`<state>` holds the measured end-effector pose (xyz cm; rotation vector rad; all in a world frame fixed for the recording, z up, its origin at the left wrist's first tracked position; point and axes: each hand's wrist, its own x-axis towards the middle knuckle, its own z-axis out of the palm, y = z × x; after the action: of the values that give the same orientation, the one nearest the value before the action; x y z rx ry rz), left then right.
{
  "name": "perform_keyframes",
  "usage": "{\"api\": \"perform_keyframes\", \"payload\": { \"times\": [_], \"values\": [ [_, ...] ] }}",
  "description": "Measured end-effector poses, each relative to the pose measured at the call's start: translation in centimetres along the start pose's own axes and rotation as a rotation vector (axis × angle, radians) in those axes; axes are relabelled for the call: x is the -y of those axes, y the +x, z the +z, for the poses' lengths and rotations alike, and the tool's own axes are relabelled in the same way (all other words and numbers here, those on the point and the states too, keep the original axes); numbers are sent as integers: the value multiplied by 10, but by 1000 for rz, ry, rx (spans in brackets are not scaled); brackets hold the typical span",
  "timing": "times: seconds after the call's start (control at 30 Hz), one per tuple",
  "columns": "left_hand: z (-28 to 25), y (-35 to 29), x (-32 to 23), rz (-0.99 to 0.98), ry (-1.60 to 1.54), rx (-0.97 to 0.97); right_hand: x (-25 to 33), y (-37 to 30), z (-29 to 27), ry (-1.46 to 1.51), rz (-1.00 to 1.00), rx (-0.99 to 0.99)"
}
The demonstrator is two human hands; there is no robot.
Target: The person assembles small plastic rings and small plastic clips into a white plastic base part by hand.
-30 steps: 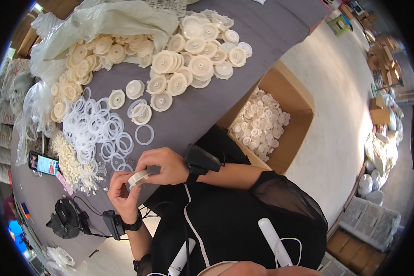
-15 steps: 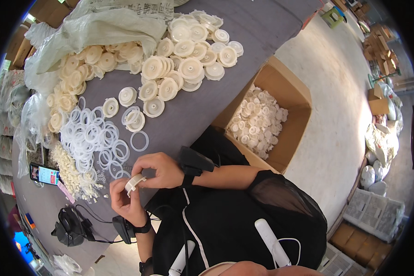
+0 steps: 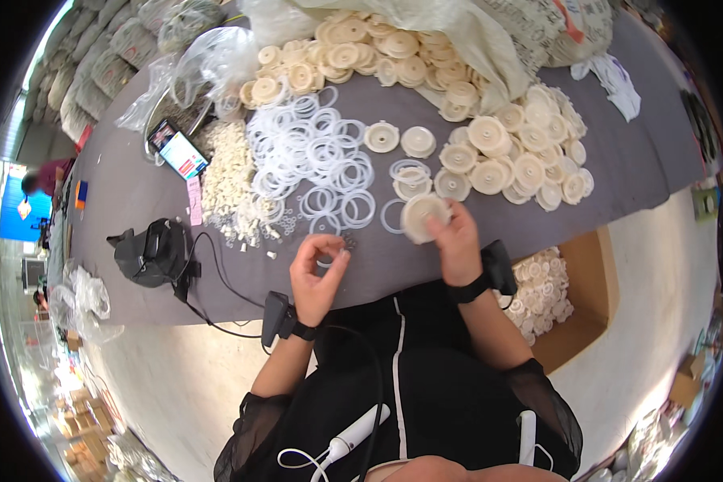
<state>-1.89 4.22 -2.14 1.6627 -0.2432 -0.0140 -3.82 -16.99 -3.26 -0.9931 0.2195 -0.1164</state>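
My right hand (image 3: 460,247) grips a cream round plastic cap (image 3: 420,220) by its edge, held above the table. To its left, my left hand (image 3: 315,281) is curled, thumb and fingertips close together; what lies between them, if anything, is too small to name. It is beside the near edge of a heap of clear plastic rings (image 3: 317,153). Just beyond the cap in my right hand lies another cream cap (image 3: 411,183) with a ring around it. Two loose caps, one cream (image 3: 381,137) and one whiter (image 3: 418,142), lie farther back.
A large pile of caps (image 3: 530,170) lies right, near a sack (image 3: 490,48) spilling more. Small cream plugs (image 3: 226,177), a phone (image 3: 178,149) and a black cabled device (image 3: 149,253) lie left. A cardboard box (image 3: 594,297) of white parts stands below the table at right.
My hands were together on a cream part; now they are apart, the right one holding a cap over the table. The whole view has turned toward the table's left side.
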Motion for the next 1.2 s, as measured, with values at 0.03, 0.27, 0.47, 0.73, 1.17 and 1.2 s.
{"api": "perform_keyframes", "payload": {
  "times": [0.03, 0.27, 0.47, 0.73, 1.17, 1.2],
  "values": [
    [-10, 4, 4, -17, 85, 6, 1, 10, -15, 86, 20, 21],
    [-62, 36, 17, 64, 469, -217, 32, 18, -1, 535, 116, -26],
    [-70, 43, 17, 31, 751, -123, -8, 12, -11, 149, 124, 209],
    [-68, 51, 25, 196, 1090, -110, -36, 2, 23, -597, 6, 402],
    [-96, 60, 19, 71, 901, -263, -36, 0, 26, -700, -85, 382],
    [-99, 58, 20, 70, 902, -267, -35, -1, 26, -700, -85, 387]
  ]
}}
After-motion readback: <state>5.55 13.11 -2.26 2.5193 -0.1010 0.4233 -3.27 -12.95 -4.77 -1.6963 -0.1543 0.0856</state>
